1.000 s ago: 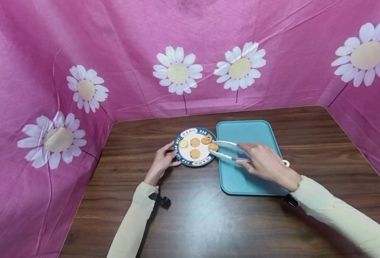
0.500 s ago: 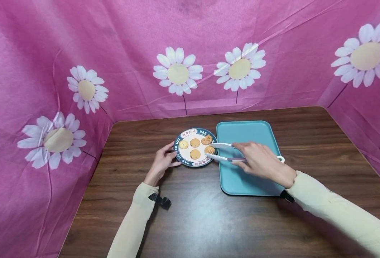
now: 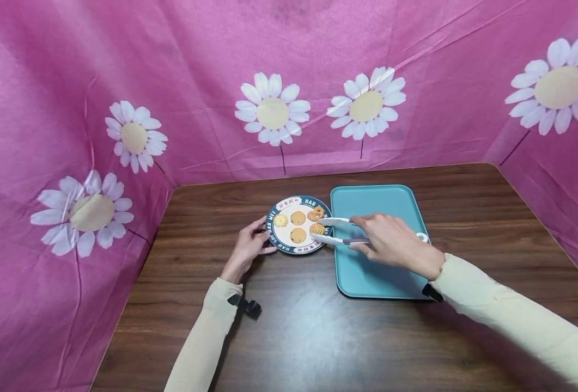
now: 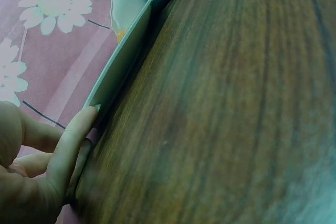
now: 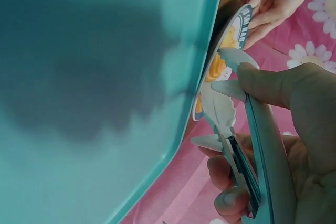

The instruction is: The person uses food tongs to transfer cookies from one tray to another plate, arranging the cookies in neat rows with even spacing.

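In the head view, my left hand [image 3: 246, 247] holds the left rim of a round plate [image 3: 282, 244] with a dark blue lettered border. My right hand [image 3: 391, 242] grips tongs [image 3: 336, 221] with pale tips and darker handles, which reach over the plate's right side. Between the tips is a swirled cookie [image 3: 317, 229]; whether they pinch it I cannot tell. Beside it lie a pretzel-shaped cookie [image 3: 315, 213], two round flat cookies [image 3: 298, 218] and a pale yellow cookie [image 3: 281, 220]. In the left wrist view, my fingers [image 4: 73, 135] touch the plate's edge.
A turquoise tray [image 3: 372, 201] lies right beside the plate, beneath my right hand. A white ring [image 3: 422, 237] shows behind that hand, at the tongs' rear end. The dark wooden table [image 3: 289, 326] meets a pink flowered cloth [image 3: 200, 81] at the back and sides.
My right hand has moved a little left with the tongs. The swirled cookie has shifted from the plate's right rim inward. The left hand stays at the rim.
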The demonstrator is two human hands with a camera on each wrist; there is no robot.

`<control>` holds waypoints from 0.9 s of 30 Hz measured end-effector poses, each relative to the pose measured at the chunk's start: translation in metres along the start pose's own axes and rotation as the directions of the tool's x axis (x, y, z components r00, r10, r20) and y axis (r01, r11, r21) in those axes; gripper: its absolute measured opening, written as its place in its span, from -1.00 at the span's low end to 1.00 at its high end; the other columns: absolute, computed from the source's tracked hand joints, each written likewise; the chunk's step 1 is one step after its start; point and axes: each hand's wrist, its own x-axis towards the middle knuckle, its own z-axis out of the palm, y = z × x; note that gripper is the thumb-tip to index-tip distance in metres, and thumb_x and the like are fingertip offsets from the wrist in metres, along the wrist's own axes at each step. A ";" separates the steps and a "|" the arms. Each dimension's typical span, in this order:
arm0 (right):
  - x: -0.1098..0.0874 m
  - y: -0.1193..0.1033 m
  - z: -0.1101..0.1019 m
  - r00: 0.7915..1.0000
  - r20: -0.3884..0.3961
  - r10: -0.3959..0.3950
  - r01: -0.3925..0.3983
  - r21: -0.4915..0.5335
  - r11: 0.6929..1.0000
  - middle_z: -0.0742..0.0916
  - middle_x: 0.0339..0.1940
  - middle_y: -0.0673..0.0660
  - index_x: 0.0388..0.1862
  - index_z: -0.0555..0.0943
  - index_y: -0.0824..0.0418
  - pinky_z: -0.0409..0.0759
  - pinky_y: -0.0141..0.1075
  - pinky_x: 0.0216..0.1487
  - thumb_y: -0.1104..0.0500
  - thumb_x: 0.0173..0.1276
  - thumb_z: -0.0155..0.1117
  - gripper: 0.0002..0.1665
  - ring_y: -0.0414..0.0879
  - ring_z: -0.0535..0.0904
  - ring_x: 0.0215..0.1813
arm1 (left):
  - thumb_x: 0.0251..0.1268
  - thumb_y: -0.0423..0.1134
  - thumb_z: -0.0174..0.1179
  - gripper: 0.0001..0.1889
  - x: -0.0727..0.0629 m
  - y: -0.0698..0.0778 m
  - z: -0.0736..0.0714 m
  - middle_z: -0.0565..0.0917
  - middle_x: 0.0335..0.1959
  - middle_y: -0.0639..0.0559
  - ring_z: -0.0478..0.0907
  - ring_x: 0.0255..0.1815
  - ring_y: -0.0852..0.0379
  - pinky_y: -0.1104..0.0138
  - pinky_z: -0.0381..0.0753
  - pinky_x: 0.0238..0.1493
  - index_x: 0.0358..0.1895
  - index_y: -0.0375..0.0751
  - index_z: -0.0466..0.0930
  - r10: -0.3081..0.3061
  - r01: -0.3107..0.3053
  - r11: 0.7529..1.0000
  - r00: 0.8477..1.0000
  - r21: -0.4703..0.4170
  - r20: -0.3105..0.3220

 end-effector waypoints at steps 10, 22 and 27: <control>0.008 -0.004 -0.006 1.000 0.028 0.002 -0.001 -0.029 1.000 0.66 -0.44 0.03 0.27 0.61 0.27 0.38 -0.40 -0.73 -0.13 0.30 0.54 -0.29 -0.10 0.48 -0.44 | 0.56 -0.52 -0.01 -0.38 0.001 0.000 0.000 0.37 0.29 -0.25 0.56 -0.03 0.08 0.29 0.94 -0.05 0.62 -0.10 0.27 -0.002 0.002 1.000 1.000 0.001 -0.005; 0.001 -0.002 -0.006 1.000 0.007 0.004 -0.004 -0.015 1.000 0.68 -0.43 0.05 0.30 0.60 0.27 0.48 -0.34 -0.69 -0.14 0.27 0.55 -0.24 -0.08 0.52 -0.39 | 0.56 -0.54 -0.02 -0.38 0.001 -0.001 0.001 0.37 0.32 -0.28 0.56 -0.03 0.09 0.32 0.94 -0.07 0.61 -0.15 0.26 0.012 -0.012 1.000 1.000 0.004 0.007; -0.005 0.002 -0.007 0.999 -0.045 0.005 -0.005 0.011 1.000 0.79 -0.26 0.17 0.31 0.60 0.29 0.65 -0.21 -0.59 -0.17 0.25 0.56 -0.20 -0.01 0.63 -0.29 | 0.57 -0.53 -0.02 -0.39 0.000 0.000 0.001 0.38 0.31 -0.28 0.57 -0.05 0.11 0.36 0.94 -0.12 0.61 -0.16 0.27 0.014 -0.014 1.000 1.000 0.013 0.002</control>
